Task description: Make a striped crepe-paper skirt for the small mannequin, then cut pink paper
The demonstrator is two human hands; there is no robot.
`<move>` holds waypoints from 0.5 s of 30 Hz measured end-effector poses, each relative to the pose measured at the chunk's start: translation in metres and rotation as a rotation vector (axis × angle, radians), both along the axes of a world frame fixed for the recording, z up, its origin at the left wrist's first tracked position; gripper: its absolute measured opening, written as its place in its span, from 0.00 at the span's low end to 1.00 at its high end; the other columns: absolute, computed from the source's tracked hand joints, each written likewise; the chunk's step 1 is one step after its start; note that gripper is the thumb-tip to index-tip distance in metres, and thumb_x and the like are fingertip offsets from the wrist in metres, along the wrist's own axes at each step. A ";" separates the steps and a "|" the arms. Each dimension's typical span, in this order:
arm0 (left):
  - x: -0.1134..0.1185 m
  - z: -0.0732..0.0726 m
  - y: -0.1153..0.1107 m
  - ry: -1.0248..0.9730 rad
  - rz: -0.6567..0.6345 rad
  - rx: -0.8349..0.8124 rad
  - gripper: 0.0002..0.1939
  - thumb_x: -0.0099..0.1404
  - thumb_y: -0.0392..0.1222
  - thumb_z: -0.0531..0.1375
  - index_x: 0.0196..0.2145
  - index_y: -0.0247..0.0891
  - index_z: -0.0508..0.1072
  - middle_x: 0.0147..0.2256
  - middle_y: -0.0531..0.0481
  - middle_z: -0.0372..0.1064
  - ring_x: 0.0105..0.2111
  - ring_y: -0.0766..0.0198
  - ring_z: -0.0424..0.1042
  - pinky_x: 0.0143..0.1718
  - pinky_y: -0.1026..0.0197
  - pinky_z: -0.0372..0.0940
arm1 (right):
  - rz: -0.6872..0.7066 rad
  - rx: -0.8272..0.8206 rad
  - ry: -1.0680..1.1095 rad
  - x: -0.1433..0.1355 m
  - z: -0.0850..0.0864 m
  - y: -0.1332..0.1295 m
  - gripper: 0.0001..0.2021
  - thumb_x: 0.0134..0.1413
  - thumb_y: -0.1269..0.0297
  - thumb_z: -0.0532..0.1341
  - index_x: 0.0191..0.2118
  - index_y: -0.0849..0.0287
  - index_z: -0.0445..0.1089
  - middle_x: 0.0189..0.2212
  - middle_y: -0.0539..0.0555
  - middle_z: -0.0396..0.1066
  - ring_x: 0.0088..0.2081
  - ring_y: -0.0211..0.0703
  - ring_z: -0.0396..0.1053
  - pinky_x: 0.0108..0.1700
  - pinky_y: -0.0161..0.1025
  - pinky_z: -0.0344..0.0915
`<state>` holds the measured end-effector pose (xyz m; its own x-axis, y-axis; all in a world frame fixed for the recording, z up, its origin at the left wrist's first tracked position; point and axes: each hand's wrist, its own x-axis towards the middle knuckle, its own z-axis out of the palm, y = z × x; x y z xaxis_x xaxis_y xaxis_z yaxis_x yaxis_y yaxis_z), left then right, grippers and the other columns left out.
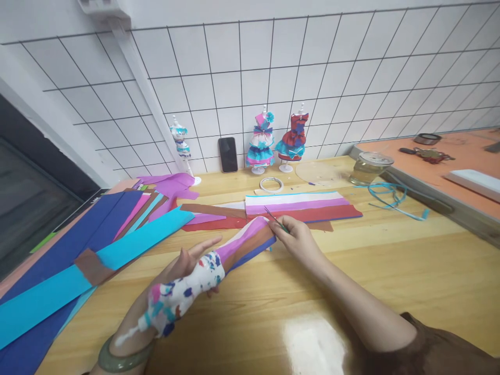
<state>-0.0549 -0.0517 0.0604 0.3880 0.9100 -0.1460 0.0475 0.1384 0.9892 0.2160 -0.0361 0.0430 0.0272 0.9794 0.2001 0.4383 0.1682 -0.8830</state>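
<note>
A small white mannequin [195, 281], dotted with coloured paper scraps, lies tilted across my left hand [183, 265]. My left thumb and forefinger stretch along its far side, while a few fingertips show beneath it. From its lower end fans a skirt of pleated crepe paper [244, 242] in white, purple, brown and blue. My right hand [295, 237] is closed on thin, dark, pointed tweezers [275, 216], which aim up and left. Its fingertips touch the skirt's far edge. Behind it, layered crepe paper strips [300, 205] in white, purple and red lie flat.
Blue and turquoise paper strips [144, 234] spread over the left side. Two dressed mannequins [261, 143], a barer one [180, 140] and a phone [228, 154] line the tiled wall. A roll of tape [271, 185], a glass jar [371, 167] and turquoise ribbon [390, 197] stand farther back.
</note>
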 end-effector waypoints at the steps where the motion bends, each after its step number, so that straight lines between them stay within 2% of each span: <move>1: 0.001 0.001 0.000 -0.031 -0.063 -0.059 0.47 0.47 0.77 0.47 0.46 0.33 0.72 0.18 0.43 0.70 0.18 0.54 0.70 0.20 0.56 0.63 | 0.008 -0.024 0.045 -0.001 0.000 0.000 0.18 0.54 0.50 0.54 0.22 0.57 0.58 0.18 0.46 0.58 0.22 0.35 0.56 0.26 0.33 0.53; 3: 0.004 0.002 0.000 -0.101 -0.074 -0.055 0.39 0.50 0.74 0.47 0.36 0.36 0.75 0.18 0.44 0.69 0.19 0.57 0.69 0.23 0.55 0.64 | 0.026 -0.063 0.123 -0.003 -0.001 0.001 0.19 0.52 0.49 0.56 0.20 0.57 0.57 0.17 0.45 0.57 0.21 0.34 0.55 0.25 0.33 0.53; 5: 0.004 0.003 -0.001 -0.224 0.008 0.068 0.29 0.51 0.69 0.54 0.27 0.38 0.74 0.21 0.45 0.69 0.22 0.58 0.69 0.25 0.55 0.65 | 0.043 -0.093 0.167 -0.005 -0.001 0.002 0.20 0.50 0.48 0.57 0.19 0.57 0.57 0.15 0.45 0.57 0.20 0.34 0.56 0.24 0.32 0.53; 8: 0.002 0.002 -0.003 -0.353 0.161 0.157 0.17 0.53 0.57 0.59 0.27 0.38 0.72 0.27 0.45 0.69 0.28 0.56 0.69 0.28 0.54 0.65 | 0.065 -0.146 0.195 -0.007 0.000 0.001 0.20 0.49 0.48 0.57 0.17 0.57 0.59 0.14 0.46 0.59 0.19 0.34 0.58 0.24 0.32 0.54; 11: -0.001 -0.001 -0.003 -0.267 0.240 0.181 0.10 0.54 0.47 0.61 0.28 0.37 0.71 0.27 0.45 0.69 0.29 0.58 0.69 0.30 0.55 0.65 | 0.091 -0.195 0.223 -0.010 -0.001 0.001 0.21 0.49 0.47 0.57 0.16 0.58 0.59 0.14 0.48 0.62 0.20 0.35 0.60 0.24 0.33 0.55; 13: -0.002 -0.004 -0.001 -0.175 0.251 0.229 0.11 0.52 0.46 0.63 0.29 0.37 0.70 0.27 0.46 0.69 0.29 0.60 0.68 0.31 0.58 0.64 | 0.095 -0.206 0.218 -0.013 -0.003 0.000 0.21 0.48 0.47 0.57 0.17 0.58 0.60 0.15 0.48 0.62 0.19 0.34 0.58 0.24 0.33 0.54; 15: -0.004 -0.008 0.002 -0.107 0.317 0.269 0.13 0.51 0.48 0.64 0.29 0.37 0.70 0.25 0.48 0.69 0.27 0.63 0.66 0.30 0.61 0.63 | 0.097 -0.206 0.201 -0.017 -0.008 -0.001 0.20 0.47 0.46 0.57 0.18 0.59 0.60 0.15 0.47 0.60 0.19 0.33 0.55 0.23 0.32 0.52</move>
<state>-0.0585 -0.0497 0.0522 0.0829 0.9868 0.1391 -0.0604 -0.1343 0.9891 0.1990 -0.0372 0.0351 -0.0497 0.9988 -0.0033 0.2424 0.0089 -0.9701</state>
